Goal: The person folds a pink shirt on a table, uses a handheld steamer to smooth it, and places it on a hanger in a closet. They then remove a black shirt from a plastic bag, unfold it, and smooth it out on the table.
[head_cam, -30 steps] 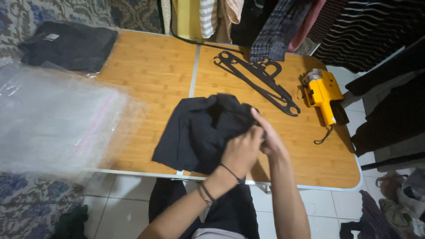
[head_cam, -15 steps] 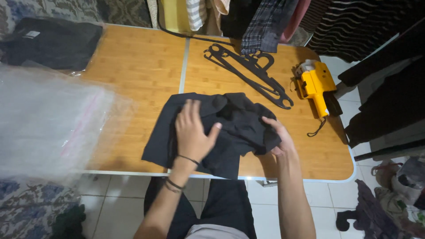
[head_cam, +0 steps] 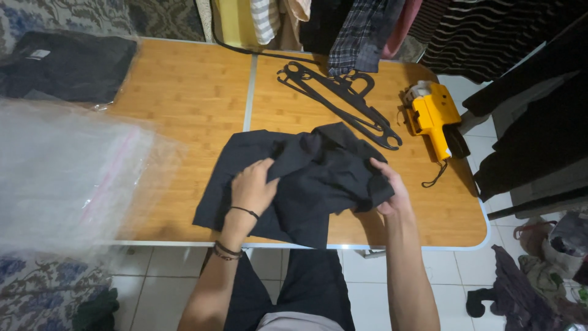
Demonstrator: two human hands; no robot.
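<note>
I see a black garment point(head_cam: 306, 184) on the honey-brown wood-grain counter point(head_cam: 184, 92), black hangers point(head_cam: 343, 101), a yellow tool point(head_cam: 433, 116) with a black handle, clear plastic bags point(head_cam: 61, 178), and striped and plaid clothes point(head_cam: 361, 30) hanging behind.

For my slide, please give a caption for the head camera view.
Left hand and right hand on a black garment on a wooden table.

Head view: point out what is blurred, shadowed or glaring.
Head view: the clear plastic bag at left is a soft, hazy blur; the wooden table is evenly lit with slight sheen; the black garment swallows fold detail; both hands, left hand and right hand, look sharp.
</note>
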